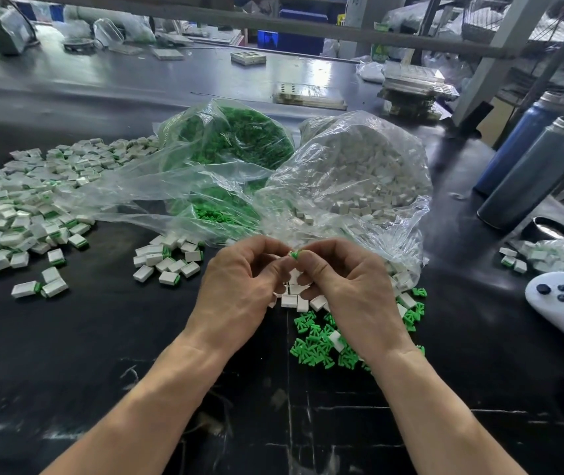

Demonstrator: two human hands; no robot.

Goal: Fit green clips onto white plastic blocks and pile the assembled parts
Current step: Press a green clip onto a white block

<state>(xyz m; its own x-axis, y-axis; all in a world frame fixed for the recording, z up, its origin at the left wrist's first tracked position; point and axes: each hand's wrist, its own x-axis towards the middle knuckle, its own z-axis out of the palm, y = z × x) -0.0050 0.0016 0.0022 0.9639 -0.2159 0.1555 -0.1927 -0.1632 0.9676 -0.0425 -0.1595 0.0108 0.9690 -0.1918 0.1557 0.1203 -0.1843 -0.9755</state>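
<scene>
Head view of a clip-fitting bench. A green clip (294,254) is pinched between the fingertips of the left hand (239,289) and right hand (349,289), both raised just above the black table (102,354); a block may be held beneath it, but this is hidden by the curled fingers. The step in hand is judged to be the seating of one clip. A large pile (23,207) of finished parts is spread at the left, with a smaller group (169,260) nearer the hands, so much work appears done. Much is also judged left: a bag of clips (225,138) and a bag of blocks (359,169) lie behind the hands, both well filled, while loose clips (318,341) and loose blocks (296,296) lie under and just beside the right hand. The clips are seen as small, bright green, pronged pieces; the blocks as small white rectangular bodies. Finished parts show a green strip at one end
</scene>
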